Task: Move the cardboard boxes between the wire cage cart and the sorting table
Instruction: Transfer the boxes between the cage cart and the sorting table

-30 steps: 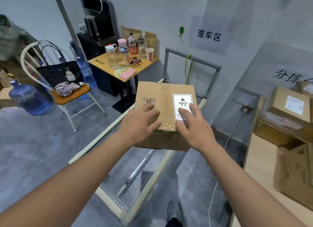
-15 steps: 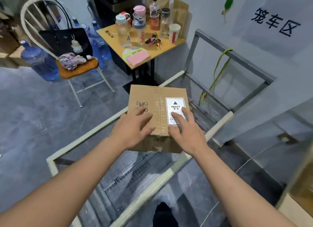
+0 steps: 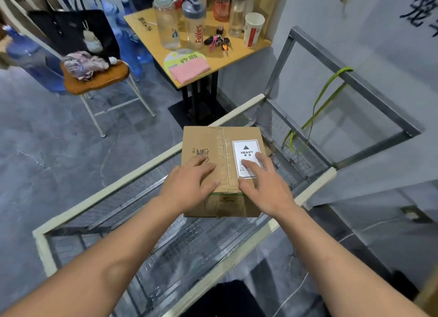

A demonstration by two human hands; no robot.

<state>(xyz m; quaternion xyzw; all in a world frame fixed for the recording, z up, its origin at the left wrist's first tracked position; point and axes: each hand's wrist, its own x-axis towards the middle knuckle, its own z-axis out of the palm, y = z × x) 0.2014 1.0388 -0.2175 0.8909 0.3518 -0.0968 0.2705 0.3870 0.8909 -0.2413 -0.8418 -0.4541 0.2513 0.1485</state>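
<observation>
Both bare forearms extend forward. Left hand [image 3: 189,186] and right hand [image 3: 265,188] lie palm-down on top of the cardboard box [image 3: 213,136], fingers spread and nearly straight, pressing flat, thumbs at its near edge. The box is brown and taped, with a white HEAVY label [image 3: 246,151], and sits within the cream-railed mesh frame of the wire cage cart [image 3: 106,193]. A yellow table [image 3: 147,32] stands beyond.

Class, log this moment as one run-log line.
box: over wire cage cart | left hand: flat on box top | right hand: on HEAVY label
</observation>
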